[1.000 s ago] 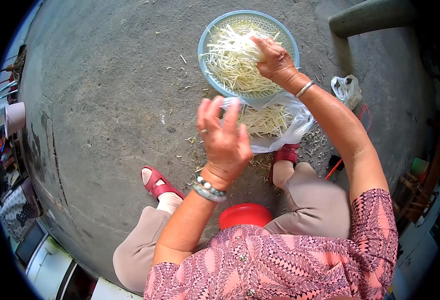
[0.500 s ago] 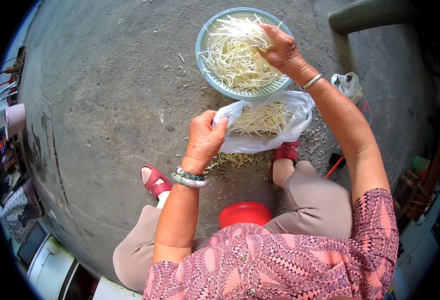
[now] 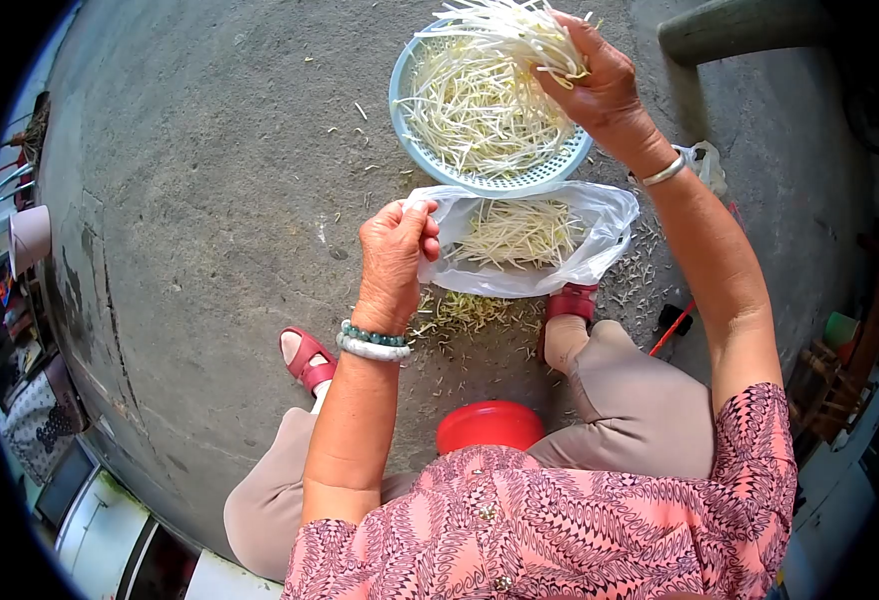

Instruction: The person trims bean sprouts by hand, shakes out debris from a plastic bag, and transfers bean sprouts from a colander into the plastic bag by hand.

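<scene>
My right hand (image 3: pixel 602 88) grips a bunch of bean sprouts (image 3: pixel 525 40), raised over the far right rim of a round light-blue plastic basket (image 3: pixel 407 140). More white sprouts (image 3: pixel 480 115) fill that basket. Pinched in my left hand (image 3: pixel 400 248) is the left edge of a white plastic bag (image 3: pixel 600 255). The bag lies with its mouth spread, just on my side of the basket, and a heap of sprouts (image 3: pixel 522 233) shows inside it.
Yellowish trimmings (image 3: pixel 465 312) litter the concrete floor between my feet, in red shoes (image 3: pixel 310 362). A red plastic stool or basin (image 3: pixel 490 428) sits close to me. Another white bag (image 3: pixel 702 168) lies at right, below a thick grey post (image 3: pixel 745 30).
My right hand has lifted the sprouts up and to the right, away from the basket's pile. My left hand has shifted slightly left and up, drawing the bag's edge with it.
</scene>
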`<action>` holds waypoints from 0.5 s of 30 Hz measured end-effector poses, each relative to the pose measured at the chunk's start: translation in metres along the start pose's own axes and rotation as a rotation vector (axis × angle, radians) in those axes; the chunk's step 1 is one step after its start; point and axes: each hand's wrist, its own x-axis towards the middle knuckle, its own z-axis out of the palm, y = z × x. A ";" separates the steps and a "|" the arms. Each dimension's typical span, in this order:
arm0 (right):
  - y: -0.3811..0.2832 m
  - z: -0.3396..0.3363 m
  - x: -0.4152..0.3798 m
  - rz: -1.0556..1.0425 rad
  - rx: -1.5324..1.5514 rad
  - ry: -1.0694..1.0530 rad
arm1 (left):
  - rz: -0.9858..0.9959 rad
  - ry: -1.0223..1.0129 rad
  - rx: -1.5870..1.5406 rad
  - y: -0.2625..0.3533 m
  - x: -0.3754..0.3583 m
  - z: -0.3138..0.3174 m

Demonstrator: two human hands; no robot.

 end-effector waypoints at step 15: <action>-0.081 -0.019 -0.083 -0.039 0.419 -0.297 | -0.117 0.014 -0.264 0.001 0.012 0.002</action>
